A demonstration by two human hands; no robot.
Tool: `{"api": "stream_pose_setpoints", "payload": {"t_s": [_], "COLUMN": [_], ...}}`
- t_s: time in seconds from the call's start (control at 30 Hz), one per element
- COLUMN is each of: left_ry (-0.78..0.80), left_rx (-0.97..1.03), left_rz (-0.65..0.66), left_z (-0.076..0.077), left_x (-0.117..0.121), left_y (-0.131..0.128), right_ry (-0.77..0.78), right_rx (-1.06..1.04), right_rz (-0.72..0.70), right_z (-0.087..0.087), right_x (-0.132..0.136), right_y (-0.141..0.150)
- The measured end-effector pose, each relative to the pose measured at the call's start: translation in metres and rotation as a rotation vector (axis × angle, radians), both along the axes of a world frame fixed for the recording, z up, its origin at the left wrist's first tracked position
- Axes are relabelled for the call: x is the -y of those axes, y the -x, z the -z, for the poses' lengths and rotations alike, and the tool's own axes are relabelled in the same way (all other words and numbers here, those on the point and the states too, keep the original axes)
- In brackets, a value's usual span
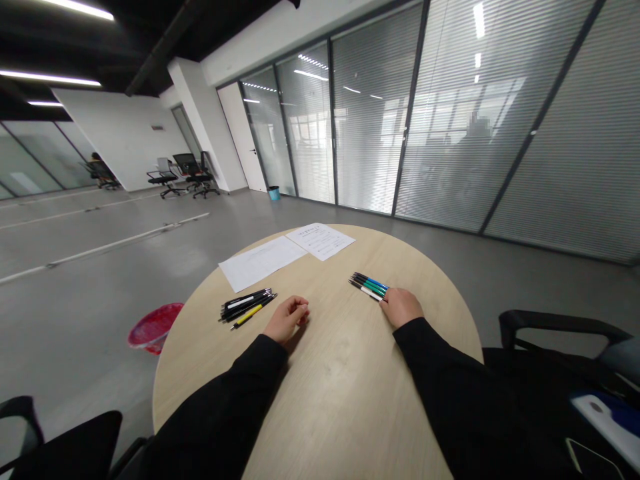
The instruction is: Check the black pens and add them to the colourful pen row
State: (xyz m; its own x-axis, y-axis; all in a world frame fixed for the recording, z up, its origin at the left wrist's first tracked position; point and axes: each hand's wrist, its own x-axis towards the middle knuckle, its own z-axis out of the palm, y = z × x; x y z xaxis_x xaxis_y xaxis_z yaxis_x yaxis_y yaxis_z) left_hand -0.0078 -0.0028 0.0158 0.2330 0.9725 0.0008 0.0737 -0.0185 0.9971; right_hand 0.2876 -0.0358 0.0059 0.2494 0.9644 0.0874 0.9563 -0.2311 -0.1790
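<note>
My right hand [404, 307] rests on the table at the near ends of a small row of pens. The white pen [367, 289] lies nearest me, its end under my fingers. Beside it are a green pen [373, 287] and a blue pen [373, 280], side by side with dark tips pointing left; my hand covers their near ends. My left hand [289, 319] is by the table's middle, its fingers curled in and nothing visible in them. To its left lies a loose pile of black pens [245, 305], with a yellow pen [248, 317] along its near side.
Two paper sheets, a left one [263, 262] and a printed one [323, 241], lie at the far side of the round wooden table [330, 400]. A red bin [155, 327] stands on the floor to the left. A black chair [555, 327] is at the right.
</note>
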Motion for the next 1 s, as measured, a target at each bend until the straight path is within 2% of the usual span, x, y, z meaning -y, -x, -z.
{"api": "stream_pose_setpoints", "payload": {"t_s": [0.5, 1.0], "left_ry": [-0.011, -0.018], "left_rx": [-0.030, -0.034], "left_rz": [0.024, 0.031], "left_z": [0.0006, 0.0035], "left_x": [-0.0005, -0.0034], "left_y": [0.0009, 0.0023], "right_ry": [0.024, 0.019], "right_rx": [-0.007, -0.052], "right_rz": [-0.014, 0.033], "right_z": [-0.0012, -0.0022], "right_x": [0.0021, -0.0002], "right_y": [-0.0013, -0.0042]}}
